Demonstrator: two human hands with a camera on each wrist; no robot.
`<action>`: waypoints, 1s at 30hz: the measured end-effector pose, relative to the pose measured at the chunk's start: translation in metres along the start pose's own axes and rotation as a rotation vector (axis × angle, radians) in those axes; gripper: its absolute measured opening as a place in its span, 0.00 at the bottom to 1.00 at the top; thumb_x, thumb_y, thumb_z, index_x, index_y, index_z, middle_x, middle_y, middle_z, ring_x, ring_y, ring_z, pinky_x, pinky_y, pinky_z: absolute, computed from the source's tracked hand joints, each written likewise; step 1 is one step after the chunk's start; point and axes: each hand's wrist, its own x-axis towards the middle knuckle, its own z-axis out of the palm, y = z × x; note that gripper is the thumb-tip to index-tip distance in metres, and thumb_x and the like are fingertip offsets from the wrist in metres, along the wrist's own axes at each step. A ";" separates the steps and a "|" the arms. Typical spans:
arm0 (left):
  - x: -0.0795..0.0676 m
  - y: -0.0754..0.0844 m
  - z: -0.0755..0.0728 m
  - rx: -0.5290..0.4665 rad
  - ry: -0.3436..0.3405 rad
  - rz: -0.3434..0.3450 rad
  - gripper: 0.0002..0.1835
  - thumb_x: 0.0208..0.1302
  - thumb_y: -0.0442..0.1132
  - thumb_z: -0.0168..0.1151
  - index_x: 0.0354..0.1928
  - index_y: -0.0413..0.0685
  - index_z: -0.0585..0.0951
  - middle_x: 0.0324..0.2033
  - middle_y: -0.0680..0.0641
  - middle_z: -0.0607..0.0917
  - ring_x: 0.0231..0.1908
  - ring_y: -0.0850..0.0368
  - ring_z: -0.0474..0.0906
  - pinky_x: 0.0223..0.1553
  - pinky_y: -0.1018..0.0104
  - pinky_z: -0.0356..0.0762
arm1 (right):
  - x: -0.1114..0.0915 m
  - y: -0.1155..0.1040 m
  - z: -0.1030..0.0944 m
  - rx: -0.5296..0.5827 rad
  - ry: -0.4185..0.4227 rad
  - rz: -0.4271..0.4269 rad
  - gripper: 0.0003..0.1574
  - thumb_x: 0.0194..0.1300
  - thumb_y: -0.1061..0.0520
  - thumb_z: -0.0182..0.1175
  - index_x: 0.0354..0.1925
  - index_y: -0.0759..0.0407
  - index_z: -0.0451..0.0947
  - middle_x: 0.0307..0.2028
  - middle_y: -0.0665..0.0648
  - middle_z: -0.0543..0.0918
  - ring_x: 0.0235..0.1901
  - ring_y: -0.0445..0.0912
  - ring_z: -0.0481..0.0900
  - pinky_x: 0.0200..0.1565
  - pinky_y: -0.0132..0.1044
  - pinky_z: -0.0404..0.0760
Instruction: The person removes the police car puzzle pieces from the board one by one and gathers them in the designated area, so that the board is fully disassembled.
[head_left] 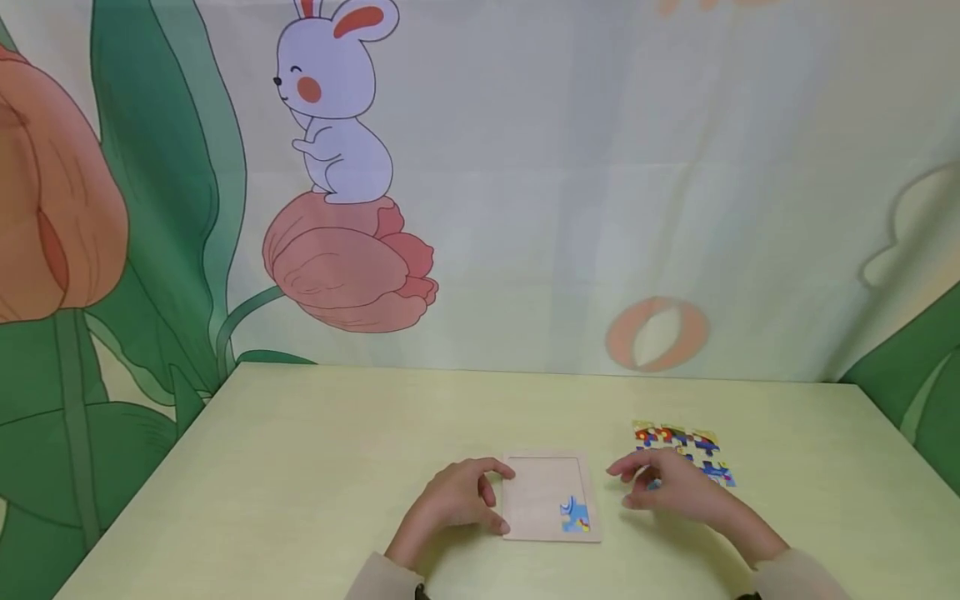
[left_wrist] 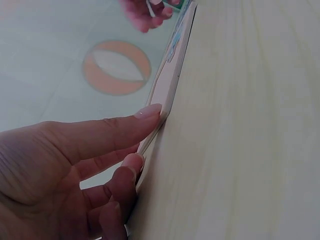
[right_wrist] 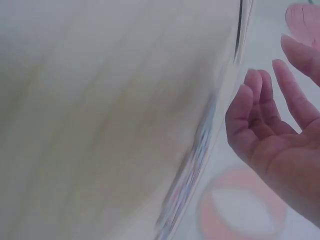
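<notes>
A light wooden puzzle tray (head_left: pixel 538 500) lies flat on the table, with blue puzzle pieces (head_left: pixel 576 517) fitted in its lower right corner. My left hand (head_left: pixel 463 497) holds the tray's left side, thumb at the near corner and index finger at the far one. In the left wrist view that thumb (left_wrist: pixel 149 111) presses on the tray's edge (left_wrist: pixel 172 95). Between the tray and a group of loose, colourful puzzle pieces (head_left: pixel 705 442) hovers my right hand (head_left: pixel 671 485), fingers loosely bent and nothing between them. Part of the loose group is hidden behind this hand.
A pale wooden table (head_left: pixel 337 467) carries everything. Behind its far edge hangs a curtain (head_left: pixel 510 208) printed with a rabbit, tulips and leaves. The loose pieces lie to the right of the tray, in rows.
</notes>
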 end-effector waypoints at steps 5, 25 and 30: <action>-0.001 0.001 0.000 -0.001 -0.009 -0.003 0.31 0.35 0.38 0.77 0.48 0.53 0.78 0.22 0.53 0.76 0.21 0.59 0.68 0.25 0.68 0.62 | 0.019 -0.013 0.024 0.018 -0.069 0.016 0.23 0.46 0.66 0.67 0.44 0.70 0.77 0.33 0.58 0.77 0.26 0.40 0.73 0.26 0.29 0.71; 0.001 -0.002 -0.001 0.002 -0.003 0.001 0.30 0.35 0.39 0.77 0.47 0.54 0.79 0.21 0.54 0.76 0.21 0.59 0.68 0.26 0.67 0.62 | 0.032 -0.030 0.049 -0.227 -0.102 -0.026 0.23 0.36 0.68 0.69 0.37 0.64 0.79 0.29 0.51 0.74 0.25 0.42 0.67 0.28 0.30 0.67; 0.001 -0.002 0.000 0.001 -0.002 0.006 0.30 0.35 0.39 0.77 0.47 0.54 0.79 0.21 0.54 0.76 0.21 0.59 0.68 0.26 0.67 0.62 | 0.029 -0.032 0.051 -0.279 -0.075 -0.044 0.23 0.36 0.69 0.69 0.37 0.63 0.79 0.29 0.50 0.74 0.26 0.42 0.67 0.29 0.30 0.68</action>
